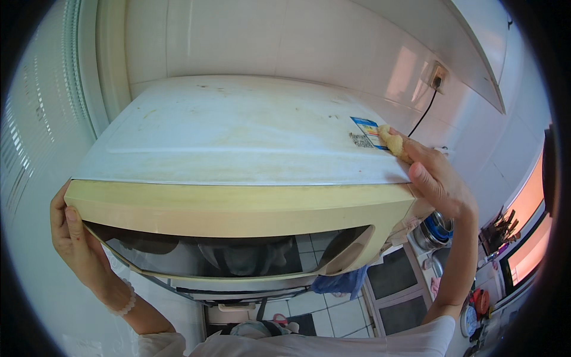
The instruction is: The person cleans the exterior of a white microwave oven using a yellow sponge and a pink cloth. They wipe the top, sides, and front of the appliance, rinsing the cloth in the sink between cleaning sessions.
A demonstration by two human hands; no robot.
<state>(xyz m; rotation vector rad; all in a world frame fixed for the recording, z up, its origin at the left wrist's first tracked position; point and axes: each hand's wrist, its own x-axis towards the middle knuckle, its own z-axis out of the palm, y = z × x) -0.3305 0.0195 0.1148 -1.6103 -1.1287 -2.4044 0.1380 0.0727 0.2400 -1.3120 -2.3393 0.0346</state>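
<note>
A white microwave oven [232, 134] with a yellowed front frame [241, 207] and a dark glass door [223, 254] fills the middle of the view. My left hand [78, 241] grips its front left corner, thumb on the front and fingers around the side. A pale yellow sponge or cloth [393, 143] is pressed under my right hand [437, 178] at the right edge of the top. Beside it is an energy label [369, 131] with a printed code. Brownish stains mark the white top.
A plug in a wall socket [438, 78] trails a black cord [423, 117] behind the oven. A wall cabinet [450, 49] overhangs at upper right. Below right are a blue cloth [341, 282], metal pots [430, 234] and a knife block [497, 234]. A window blind [44, 116] stands left.
</note>
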